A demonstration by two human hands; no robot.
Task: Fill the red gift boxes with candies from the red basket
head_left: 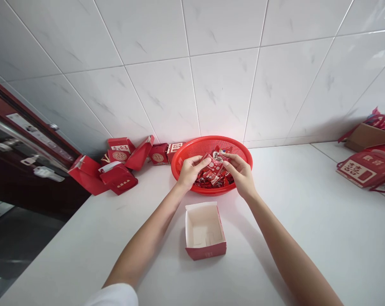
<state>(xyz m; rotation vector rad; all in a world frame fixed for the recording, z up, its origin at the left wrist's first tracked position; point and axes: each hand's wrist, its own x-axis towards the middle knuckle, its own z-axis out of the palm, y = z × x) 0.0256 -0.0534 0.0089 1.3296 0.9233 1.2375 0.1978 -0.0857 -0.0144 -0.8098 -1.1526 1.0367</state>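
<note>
A red plastic basket (211, 192) stands against the tiled wall with wrapped candies (208, 180) lying in it. Over its left part, my left hand (191, 170) is closed on a red candy packet (214, 165). My right hand (240, 172), over the right part of the basket, has its thumb and fingers pinched at the packet's right side; whether it grips this packet or another wrapper is too small to tell. In front of the basket sits an open red box (206, 251) with a white inside, and nothing lies in it.
Several red boxes (119, 176) stand and lean along the wall at the left. A red gift box (358, 170) and a brown cardboard box (371, 137) are at the right. Keys (47, 173) hang from a dark red door at the far left.
</note>
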